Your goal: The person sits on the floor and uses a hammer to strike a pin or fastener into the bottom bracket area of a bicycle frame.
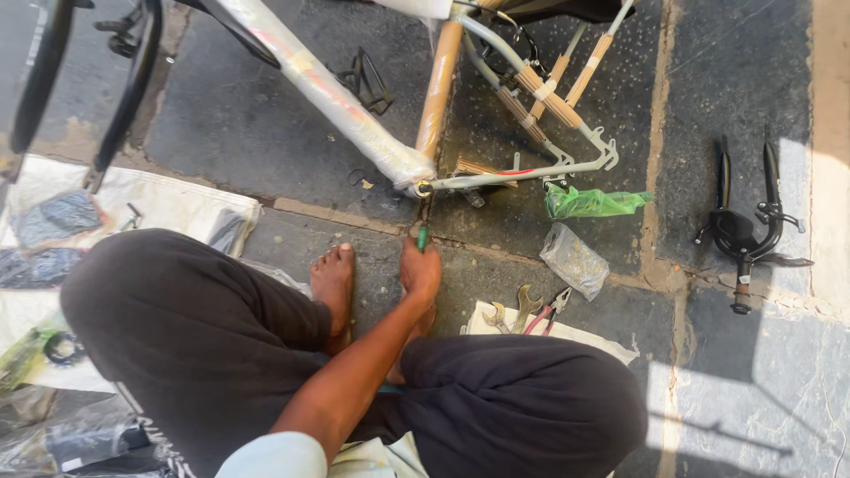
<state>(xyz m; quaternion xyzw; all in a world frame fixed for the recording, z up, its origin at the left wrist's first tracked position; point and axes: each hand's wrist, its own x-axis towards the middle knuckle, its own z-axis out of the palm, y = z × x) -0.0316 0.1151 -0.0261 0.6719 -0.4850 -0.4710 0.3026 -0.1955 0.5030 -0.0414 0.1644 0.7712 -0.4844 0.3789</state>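
Head view: right hand (420,268) gripped green-handled screwdriver (424,232), shaft pointing straight away, up into bike frame (496,180) joint. Left hand unseen.

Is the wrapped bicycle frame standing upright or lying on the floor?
Lying down: the wrapped bicycle frame rests flat on the dark stone floor, rear fork ends on the ground. One hand holds a green-handled screwdriver to it.
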